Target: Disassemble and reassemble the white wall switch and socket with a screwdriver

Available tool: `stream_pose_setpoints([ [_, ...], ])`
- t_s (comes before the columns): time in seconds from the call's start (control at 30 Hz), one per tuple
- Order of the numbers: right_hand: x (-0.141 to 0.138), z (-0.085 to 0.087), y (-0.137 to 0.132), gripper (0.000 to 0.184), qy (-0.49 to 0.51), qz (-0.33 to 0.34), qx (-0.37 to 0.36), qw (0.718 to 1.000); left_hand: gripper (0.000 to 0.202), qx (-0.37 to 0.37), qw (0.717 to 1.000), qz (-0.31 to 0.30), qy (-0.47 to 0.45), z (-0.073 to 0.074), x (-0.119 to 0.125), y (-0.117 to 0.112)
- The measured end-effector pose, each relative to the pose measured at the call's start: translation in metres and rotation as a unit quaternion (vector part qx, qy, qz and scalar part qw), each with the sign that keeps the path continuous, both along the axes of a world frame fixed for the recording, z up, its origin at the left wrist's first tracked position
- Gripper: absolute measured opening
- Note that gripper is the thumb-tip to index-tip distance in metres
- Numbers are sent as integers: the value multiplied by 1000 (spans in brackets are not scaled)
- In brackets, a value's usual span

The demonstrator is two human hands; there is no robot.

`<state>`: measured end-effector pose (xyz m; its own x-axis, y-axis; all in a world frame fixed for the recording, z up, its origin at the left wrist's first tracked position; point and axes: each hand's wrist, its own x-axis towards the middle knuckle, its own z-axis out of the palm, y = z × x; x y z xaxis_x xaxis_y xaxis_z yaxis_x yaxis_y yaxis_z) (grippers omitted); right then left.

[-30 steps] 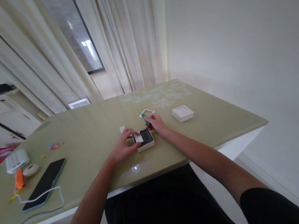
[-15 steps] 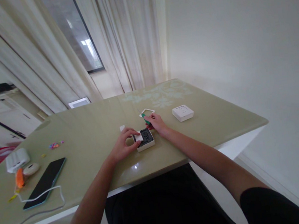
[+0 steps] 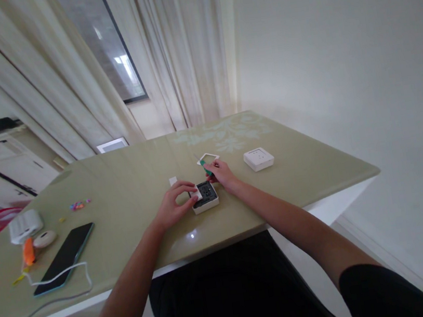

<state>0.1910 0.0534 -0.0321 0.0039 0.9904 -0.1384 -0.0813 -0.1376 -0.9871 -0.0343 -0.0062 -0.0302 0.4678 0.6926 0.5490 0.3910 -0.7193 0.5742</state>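
A white square wall socket box (image 3: 207,207) with its black inside showing lies near the front edge of the table. My left hand (image 3: 174,205) is closed, thumb and fingers gripping a small white switch plate (image 3: 197,193) on the box's left part. My right hand (image 3: 220,174), just beyond the box's far right corner, is closed around a green-handled screwdriver (image 3: 205,167), whose thin shaft points away and left. Behind it lies a thin white frame (image 3: 209,155). A small white piece (image 3: 173,181) rests beyond my left fingers.
Another white socket box (image 3: 259,159) stands to the right. At the left are a black phone (image 3: 66,257), a white cable (image 3: 89,278), a white case (image 3: 25,226), an orange object (image 3: 28,251), a round white object (image 3: 45,238) and small colourful pieces (image 3: 77,205).
The white switch plate in my left hand has tilted or dropped slightly within the box. My right hand with the screwdriver has stayed almost still.
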Motion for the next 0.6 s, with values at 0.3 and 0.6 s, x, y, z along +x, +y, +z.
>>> stream_pose_setpoints([
  [0.3,1,0,-1,32,6,3,6,1000,20,14,1000,2,-19,2,-2,-1],
  [0.6,0,1,-2,31,-3,-1,3,1000,22,-13,1000,-13,1,1,0,-2],
])
